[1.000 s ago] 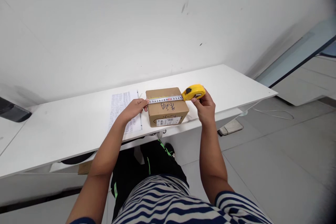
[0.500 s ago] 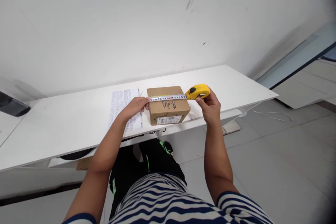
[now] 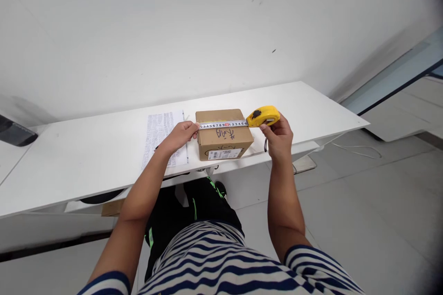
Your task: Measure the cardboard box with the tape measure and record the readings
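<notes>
A brown cardboard box (image 3: 226, 137) with handwriting on top and a white label on its front side sits near the table's front edge. Across its top runs the blade of a yellow tape measure (image 3: 265, 114), its printed numbers facing up. My left hand (image 3: 182, 135) pinches the blade's end at the box's left edge. Just beyond the right edge, my right hand (image 3: 279, 137) grips the tape measure's case, its thumb underneath. A dark wrist strap hangs below the case. Under and beside my left hand lies a sheet of paper (image 3: 159, 129) covered in handwriting.
The long white table (image 3: 86, 152) stands against a white wall. A dark object (image 3: 17, 129) is at the far left. Below the table are a shelf and a brown carton (image 3: 112, 208). A cable (image 3: 360, 151) lies on the tiled floor at the right.
My view has shifted slightly, so the table sits a little higher in the picture. Both hands keep the tape stretched over the box, and the strap now shows under the case.
</notes>
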The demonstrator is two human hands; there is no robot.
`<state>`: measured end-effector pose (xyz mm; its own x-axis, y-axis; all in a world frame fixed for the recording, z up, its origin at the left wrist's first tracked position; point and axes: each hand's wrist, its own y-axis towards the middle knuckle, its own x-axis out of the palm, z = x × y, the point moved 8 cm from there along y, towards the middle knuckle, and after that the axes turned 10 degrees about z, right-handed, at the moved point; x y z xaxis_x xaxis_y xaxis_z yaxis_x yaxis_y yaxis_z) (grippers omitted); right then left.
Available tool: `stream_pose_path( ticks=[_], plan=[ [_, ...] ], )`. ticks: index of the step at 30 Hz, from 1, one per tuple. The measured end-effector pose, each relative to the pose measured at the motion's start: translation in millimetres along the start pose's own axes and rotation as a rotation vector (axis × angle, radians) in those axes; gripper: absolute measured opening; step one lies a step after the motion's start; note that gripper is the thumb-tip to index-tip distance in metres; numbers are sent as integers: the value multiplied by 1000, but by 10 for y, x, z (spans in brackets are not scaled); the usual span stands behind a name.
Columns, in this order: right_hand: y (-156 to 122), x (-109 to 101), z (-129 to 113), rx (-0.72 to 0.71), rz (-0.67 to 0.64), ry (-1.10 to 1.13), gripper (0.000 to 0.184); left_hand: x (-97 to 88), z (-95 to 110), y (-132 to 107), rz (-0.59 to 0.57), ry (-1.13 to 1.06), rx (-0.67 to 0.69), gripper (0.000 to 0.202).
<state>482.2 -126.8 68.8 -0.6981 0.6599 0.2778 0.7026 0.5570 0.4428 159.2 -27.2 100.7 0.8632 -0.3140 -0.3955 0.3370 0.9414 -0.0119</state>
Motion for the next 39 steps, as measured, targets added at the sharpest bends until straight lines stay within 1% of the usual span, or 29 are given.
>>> stream_pose_path(
  ticks=[2, 4, 6, 7, 8, 9, 10, 11, 12, 14, 16, 18, 20, 21, 22, 23, 25, 26, 27, 28, 29, 30, 32, 33, 34, 35, 37, 39],
  plan=[
    [-27, 13, -175, -37, 0, -6, 58, -121, 165, -156, 78, -21, 29, 41],
    [-149, 40, -436, -134, 12, 15, 59, -267, 340, -412, 142, -75, 81, 41],
    [-408, 114, -737, -271, 4, 47, 63, -357, 428, -742, 163, -130, 153, 42],
    [-588, 179, -872, -333, -22, 50, 63, -357, 406, -920, 154, -169, 179, 43],
    [-796, 294, -976, -373, -100, 32, 62, -321, 322, -1095, 135, -220, 179, 46],
    [-1027, 428, -1052, -402, -202, 14, 63, -249, 178, -1261, 109, -287, 150, 50],
    [-1257, 560, -1078, -389, -302, 6, 61, -154, -22, -1416, 88, -355, 89, 54],
    [-1495, 704, -1066, -354, -423, 7, 56, -44, -264, -1560, 76, -421, 2, 57],
    [-1727, 841, -1017, -298, -539, 13, 52, 57, -520, -1695, 86, -482, -90, 58],
    [-2139, 1078, -831, -162, -722, 2, 48, 185, -992, -1945, 172, -619, -237, 58],
    [-2469, 1261, -619, -71, -835, -9, 48, 286, -1334, -2173, 203, -775, -350, 54],
    [-2743, 1418, -436, -38, -930, -13, 48, 361, -1545, -2374, 162, -943, -464, 53],
    [-2983, 1567, -317, -42, -1037, -20, 46, 366, -1658, -2520, 125, -1108, -554, 62],
    [-3084, 1641, -294, -59, -1094, -22, 44, 321, -1697, -2558, 143, -1182, -572, 67],
    [-3166, 1717, -297, -85, -1152, -17, 41, 241, -1737, -2571, 198, -1242, -570, 70],
    [-3224, 1794, -329, -119, -1214, 1, 39, 138, -1778, -2565, 276, -1281, -551, 71],
    [-3260, 1953, -444, -170, -1368, 96, 38, -80, -1845, -2517, 432, -1289, -501, 62],
    [-3213, 2034, -498, -171, -1439, 157, 40, -182, -1856, -2479, 489, -1264, -472, 56],
    [-3128, 2122, -530, -146, -1509, 213, 43, -261, -1845, -2434, 511, -1231, -445, 51],
    [-2983, 2227, -515, -96, -1542, 232, 44, -321, -1815, -2385, 506, -1197, -420, 48],
    [-2756, 2353, -435, -60, -1488, 164, 45, -364, -1770, -2337, 486, -1168, -396, 47],
    [-2495, 2480, -316, -79, -1402, 23, 44, -394, -1715, -2295, 457, -1145, -371, 47],
    [-1976, 2696, -22, -225, -1221, -396, 46, -438, -1593, -2238, 410, -1114, -318, 50],
    [-1800, 2785, 163, -288, -1215, -636, 51, -463, -1535, -2222, 407, -1100, -288, 50],
    [-1686, 2858, 351, -328, -1266, -835, 57, -496, -1480, -2212, 417, -1085, -253, 50],
    [-1590, 2921, 497, -358, -1297, -954, 58, -529, -1429, -2206, 432, -1066, -218, 49],
    [-1476, 3026, 681, -387, -1332, -1013, 50, -603, -1350, -2195, 473, -1017, -176, 48],
    [-1425, 3089, 760, -407, -1332, -972, 35, -692, -1281, -2158, 503, -954, -163, 47]
  ],
)
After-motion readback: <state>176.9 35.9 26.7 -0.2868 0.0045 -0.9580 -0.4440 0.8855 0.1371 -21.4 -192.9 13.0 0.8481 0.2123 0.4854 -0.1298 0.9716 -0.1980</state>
